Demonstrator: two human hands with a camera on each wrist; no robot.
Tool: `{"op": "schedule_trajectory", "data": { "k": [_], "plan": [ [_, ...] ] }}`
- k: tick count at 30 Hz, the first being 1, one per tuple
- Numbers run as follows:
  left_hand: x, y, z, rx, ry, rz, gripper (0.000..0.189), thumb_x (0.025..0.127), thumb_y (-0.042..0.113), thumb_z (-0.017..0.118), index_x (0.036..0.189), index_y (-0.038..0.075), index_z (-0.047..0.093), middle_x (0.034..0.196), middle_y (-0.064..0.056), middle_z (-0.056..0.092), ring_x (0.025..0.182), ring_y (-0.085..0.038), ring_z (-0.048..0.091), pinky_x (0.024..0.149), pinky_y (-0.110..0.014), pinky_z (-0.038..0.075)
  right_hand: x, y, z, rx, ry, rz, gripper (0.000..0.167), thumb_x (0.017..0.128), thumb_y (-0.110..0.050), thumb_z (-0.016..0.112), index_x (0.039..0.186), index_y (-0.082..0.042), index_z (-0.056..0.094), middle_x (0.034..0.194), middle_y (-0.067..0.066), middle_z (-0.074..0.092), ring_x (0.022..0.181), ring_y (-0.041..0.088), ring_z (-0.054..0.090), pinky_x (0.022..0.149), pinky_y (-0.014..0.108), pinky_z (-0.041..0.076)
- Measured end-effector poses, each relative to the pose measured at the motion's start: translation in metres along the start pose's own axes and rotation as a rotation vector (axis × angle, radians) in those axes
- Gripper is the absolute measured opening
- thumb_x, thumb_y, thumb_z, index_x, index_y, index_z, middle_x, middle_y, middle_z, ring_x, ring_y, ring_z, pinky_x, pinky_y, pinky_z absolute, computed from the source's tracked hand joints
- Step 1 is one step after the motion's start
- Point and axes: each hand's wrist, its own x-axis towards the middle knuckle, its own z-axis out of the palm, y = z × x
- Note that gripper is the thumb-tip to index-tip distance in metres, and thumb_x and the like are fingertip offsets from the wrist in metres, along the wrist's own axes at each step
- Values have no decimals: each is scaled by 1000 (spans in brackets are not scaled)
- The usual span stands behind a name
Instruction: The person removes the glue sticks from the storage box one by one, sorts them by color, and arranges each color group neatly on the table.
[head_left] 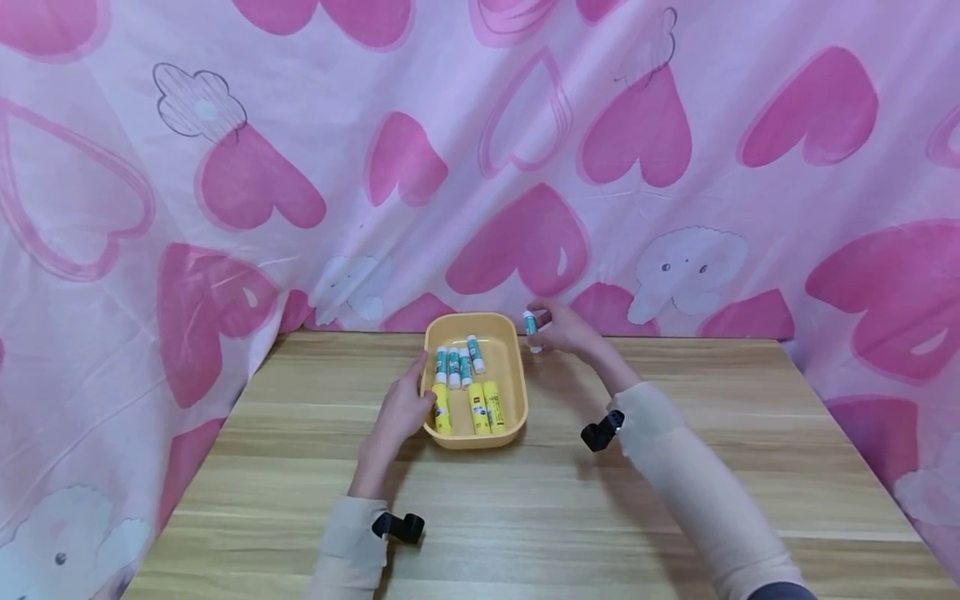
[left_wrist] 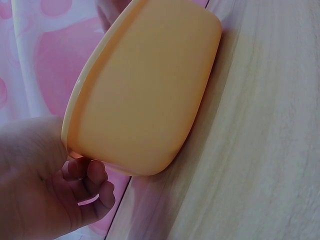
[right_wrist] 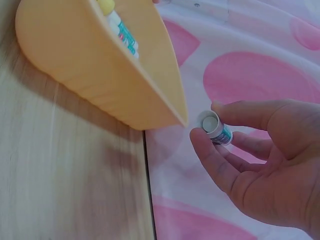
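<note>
A light-orange plastic basket stands on the table, holding several white-and-teal glue sticks toward its far end and three yellow glue sticks at its near end. My left hand grips the basket's left rim, thumb over the edge and fingers against the outer wall. Just beyond the right rim, my right hand pinches another white-and-teal glue stick between thumb and fingers, roughly upright in the head view. Its round hollow end faces the right wrist camera.
The wood-grain table extends to both sides and toward me. Right behind its far edge hangs a pink cloth with hearts. Each sleeved wrist carries a small black camera.
</note>
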Motion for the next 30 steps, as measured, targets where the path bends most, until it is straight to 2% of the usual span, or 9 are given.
{"op": "schedule_trajectory", "data": {
  "k": [7,10,14,20,26,30],
  "plan": [
    [1,0,1,7,-11,-7,74,92,8,55,159,13,24,161,-13,32,141,-30,40,115,-48,36,-5,18,-2,-24,3,1,68,87,-7,71,146,-1,39,116,21,57,91,26,64,84,48,59],
    [1,0,0,7,0,-2,74,91,7,56,158,13,25,159,-15,36,134,-30,48,110,-47,43,-3,26,0,-32,5,-7,69,86,-6,72,145,2,40,113,22,58,85,24,64,80,44,60],
    [0,2,-1,-1,4,-1,73,91,7,56,158,12,26,158,-15,37,125,-27,52,106,-45,47,-4,33,2,-26,7,4,69,86,-6,71,146,4,39,114,22,57,88,23,62,78,41,61],
    [0,2,-2,-4,-6,-12,73,93,8,56,158,12,25,159,-15,35,135,-27,47,112,-46,41,-5,46,5,-16,-14,-15,66,87,-2,68,145,7,38,111,24,58,87,25,64,80,48,60],
    [1,1,-1,-10,-12,-11,73,93,7,55,159,13,24,161,-13,32,141,-28,41,114,-46,37,-3,61,10,-13,-25,20,64,86,0,67,143,5,39,114,24,60,87,25,65,76,38,60],
    [2,1,-1,-14,-13,-17,73,93,7,55,159,14,24,161,-13,33,135,-26,46,112,-46,41,-2,69,14,-12,-17,32,65,85,1,68,142,4,39,112,23,59,85,23,62,73,34,59]
  ]
}}
